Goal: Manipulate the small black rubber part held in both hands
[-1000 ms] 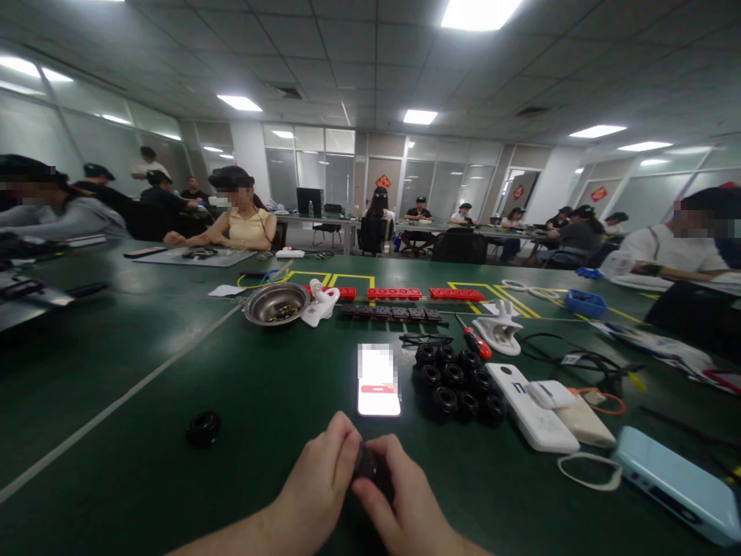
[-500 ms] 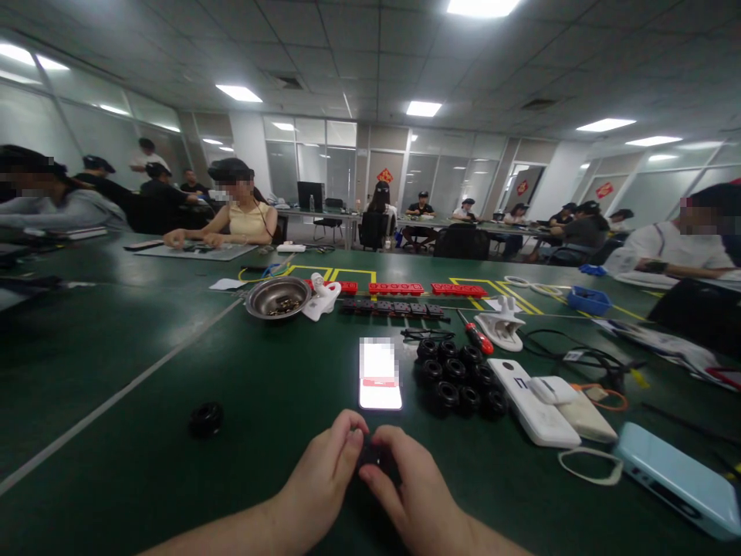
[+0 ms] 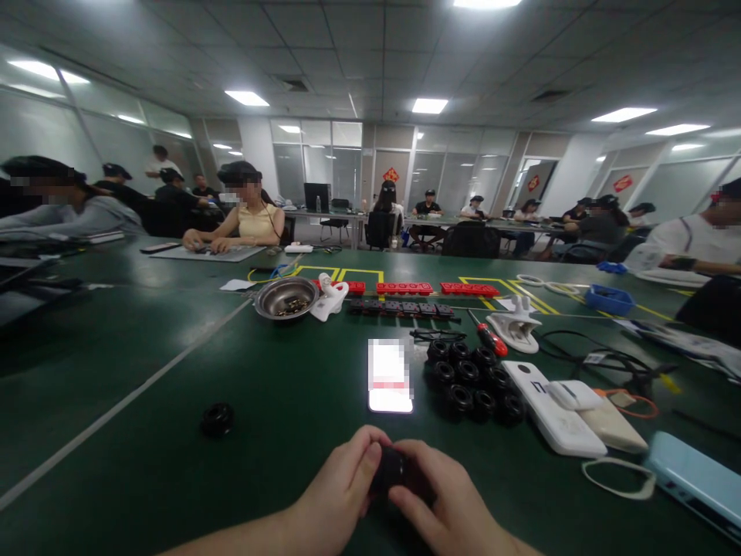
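Close to me above the table, my left hand (image 3: 347, 486) and my right hand (image 3: 437, 494) are closed around a small black wheel (image 3: 391, 468), partly hidden by the fingers. Beyond them lies a lit phone (image 3: 390, 398), its screen facing up. To its right several black wheels (image 3: 468, 372) stand grouped together. One more black wheel (image 3: 218, 419) rests alone off to the left of my hands.
Farther back are a metal bowl (image 3: 267, 307) of small parts, a white figurine (image 3: 331, 303), red plastic strips (image 3: 404, 288), a black strip of parts (image 3: 399, 310) and a screwdriver (image 3: 492, 340). A white power bank (image 3: 549, 421) and a light-blue box (image 3: 695, 471) lie right. People sit around.
The whole view has shifted slightly, so things appear farther right and a bit lower. More of the wheel shows between my hands, which still grip it.
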Available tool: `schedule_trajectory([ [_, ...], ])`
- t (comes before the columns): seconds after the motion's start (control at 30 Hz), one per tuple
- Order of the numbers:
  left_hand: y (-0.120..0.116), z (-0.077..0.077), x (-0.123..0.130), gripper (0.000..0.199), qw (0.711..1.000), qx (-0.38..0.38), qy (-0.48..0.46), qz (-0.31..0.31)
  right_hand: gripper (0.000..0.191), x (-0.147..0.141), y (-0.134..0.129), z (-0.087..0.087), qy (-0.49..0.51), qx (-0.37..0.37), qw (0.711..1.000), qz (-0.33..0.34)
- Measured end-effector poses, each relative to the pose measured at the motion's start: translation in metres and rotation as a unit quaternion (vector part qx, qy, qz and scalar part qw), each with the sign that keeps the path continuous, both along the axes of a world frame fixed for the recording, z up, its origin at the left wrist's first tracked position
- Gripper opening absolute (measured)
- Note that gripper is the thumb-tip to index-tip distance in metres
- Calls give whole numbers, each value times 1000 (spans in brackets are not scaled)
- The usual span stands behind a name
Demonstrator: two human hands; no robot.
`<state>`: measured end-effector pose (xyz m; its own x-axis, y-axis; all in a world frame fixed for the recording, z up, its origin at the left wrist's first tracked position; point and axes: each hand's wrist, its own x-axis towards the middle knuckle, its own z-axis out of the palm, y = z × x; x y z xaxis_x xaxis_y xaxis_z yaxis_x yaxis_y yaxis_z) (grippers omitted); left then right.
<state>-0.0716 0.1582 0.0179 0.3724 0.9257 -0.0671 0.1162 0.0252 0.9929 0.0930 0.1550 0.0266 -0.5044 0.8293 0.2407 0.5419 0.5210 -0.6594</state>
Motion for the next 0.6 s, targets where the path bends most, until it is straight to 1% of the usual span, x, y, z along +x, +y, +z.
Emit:
schedule_trajectory([
  [0.07, 3, -4, 0, 45, 1000, -17, 9, 8, 33, 3, 2, -3, 5, 75, 997, 35],
  [0.13, 7, -9, 0, 52, 999, -42, -6, 17, 37, 3, 3, -4, 2, 138, 989, 55],
  [0.17, 8, -10, 0, 54, 999, -50, -17, 11, 38, 2, 4, -5, -2, 156, 986, 58],
  [0.23, 11, -12, 0, 55, 998, -58, -34, -21, 40, 1, 3, -5, -3, 170, 984, 61],
  [0.3, 11, -11, -2, 51, 996, -56, -45, -54, 42, 2, 2, -5, 21, 164, 985, 54],
  [0.33, 11, -10, -2, 49, 996, -51, -49, -63, 46, 2, 2, -5, 43, 150, 987, 37],
  [0.4, 9, -7, -3, 45, 996, -33, -51, -67, 52, 3, 2, -5, 81, 97, 992, -10],
  [0.43, 9, -7, -4, 45, 996, -22, -47, -67, 49, 4, 2, -5, 83, 63, 994, -30],
  [0.5, 8, -8, -4, 45, 997, -6, -36, -68, 30, 4, 3, -4, 57, 12, 997, -46],
  [0.53, 8, -9, -4, 45, 997, -4, -33, -68, 22, 4, 3, -3, 39, 8, 998, -39],
  [0.6, 9, -13, -3, 47, 998, -14, -34, -58, 19, 3, 3, -1, 25, 41, 999, 0],
])
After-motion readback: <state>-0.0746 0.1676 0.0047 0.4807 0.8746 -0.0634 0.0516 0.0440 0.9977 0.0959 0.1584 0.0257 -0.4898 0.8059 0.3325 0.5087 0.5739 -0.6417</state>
